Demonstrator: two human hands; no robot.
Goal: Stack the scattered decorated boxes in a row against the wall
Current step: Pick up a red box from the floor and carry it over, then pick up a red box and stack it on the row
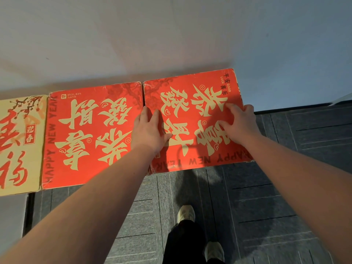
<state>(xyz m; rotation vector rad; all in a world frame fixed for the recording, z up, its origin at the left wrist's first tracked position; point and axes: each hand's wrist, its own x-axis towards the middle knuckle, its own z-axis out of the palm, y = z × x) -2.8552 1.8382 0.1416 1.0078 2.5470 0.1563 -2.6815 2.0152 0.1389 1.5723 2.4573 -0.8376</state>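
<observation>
From the head view I see three boxes in a row against the wall (171, 35). The right red box (192, 119) sits against that wall, its left edge touching the middle red box (91, 134). A cream box (19, 145) lies left of that. My left hand (150, 128) presses flat on the right red box; my right hand (240, 121) rests there too, fingers bent, gripping nothing.
</observation>
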